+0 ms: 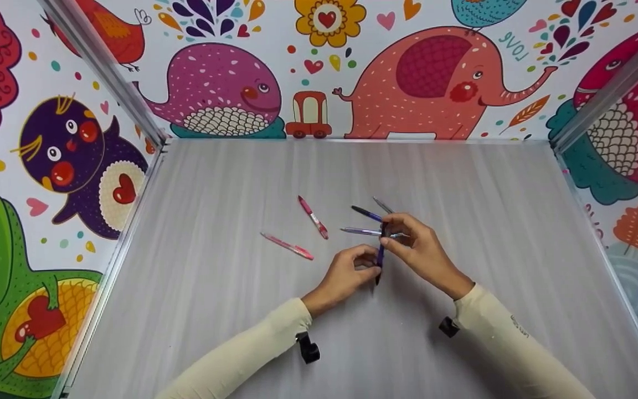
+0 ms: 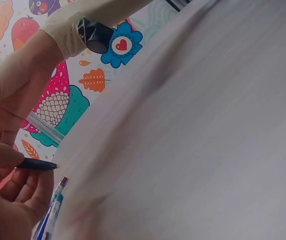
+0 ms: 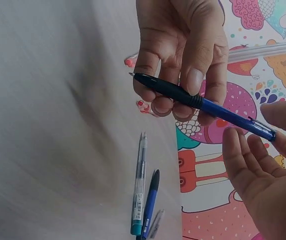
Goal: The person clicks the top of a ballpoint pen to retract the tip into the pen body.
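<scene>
- Blue pen is up off the table, strung between both hands, nib out and pointing back toward my end.
- Left hand pinches it at the dark grip, thumb against fingers. Looks to me like that's the steadying side.
- Right hand has thumb and index around the clip end, other fingers clear of it. Probably there to work or steady that end, but I can't tell if the button's being pressed.
- Right behind the hands: dark pen, clear pen and grey pen, loosely bunched. My right hand covers part of that bunch, so no idea how the far ends lie.
- Off to the left, red pen and pink pen lie apart from those, maybe grouped by color.
- Left wrist cam's not much help: my own fingers hide most of the blue pen there, and the loose ones get cut off. Lettering on the barrels is too small to read.
</scene>
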{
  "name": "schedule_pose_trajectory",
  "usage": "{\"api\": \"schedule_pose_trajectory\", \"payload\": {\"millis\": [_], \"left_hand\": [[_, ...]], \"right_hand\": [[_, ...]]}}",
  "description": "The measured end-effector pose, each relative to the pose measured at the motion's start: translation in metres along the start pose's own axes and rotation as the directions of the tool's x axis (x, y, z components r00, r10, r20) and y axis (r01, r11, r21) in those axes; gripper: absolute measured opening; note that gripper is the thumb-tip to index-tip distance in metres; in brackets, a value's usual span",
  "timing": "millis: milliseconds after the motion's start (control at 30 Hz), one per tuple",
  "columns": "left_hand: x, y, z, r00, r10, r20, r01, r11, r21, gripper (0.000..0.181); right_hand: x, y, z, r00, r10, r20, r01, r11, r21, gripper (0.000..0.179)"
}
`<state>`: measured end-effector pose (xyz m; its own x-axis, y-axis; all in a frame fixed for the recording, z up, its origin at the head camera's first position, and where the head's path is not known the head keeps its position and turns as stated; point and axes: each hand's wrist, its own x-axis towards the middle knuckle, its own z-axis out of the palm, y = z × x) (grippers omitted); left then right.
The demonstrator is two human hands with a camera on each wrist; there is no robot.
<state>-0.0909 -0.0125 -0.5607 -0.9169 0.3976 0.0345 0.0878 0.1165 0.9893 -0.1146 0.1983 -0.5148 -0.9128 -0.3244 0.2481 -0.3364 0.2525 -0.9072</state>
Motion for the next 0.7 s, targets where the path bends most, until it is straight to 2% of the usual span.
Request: {"api": "schedule_pose_trajectory", "payload": {"millis": [233,467,700], "left_hand": [[0.0004,-0.0015,-0.0012,1.0,-0.007,-0.016,0.006,0.999,-0.045,0.025],[0.0003,-0.001,-0.0002,0.999,-0.036,-0.032,0.032,0.993,-0.115,0.024],[0.0043,0.0013,0.0019,0.999,-0.047,-0.011,0.045,0.983,-0.177,0.025]], "right_hand": [[-0.0013,0.0017,0.0019,0.999,0.015,0.035,-0.018,0.995,0.093,0.047],[-0.0026,0.0043,0.0047,0.999,0.026,0.044,-0.03,0.996,0.085,0.056],[-0.0016,0.0067,0.0026,0.999,0.036,0.023,-0.037,0.998,0.057,0.06]]}}
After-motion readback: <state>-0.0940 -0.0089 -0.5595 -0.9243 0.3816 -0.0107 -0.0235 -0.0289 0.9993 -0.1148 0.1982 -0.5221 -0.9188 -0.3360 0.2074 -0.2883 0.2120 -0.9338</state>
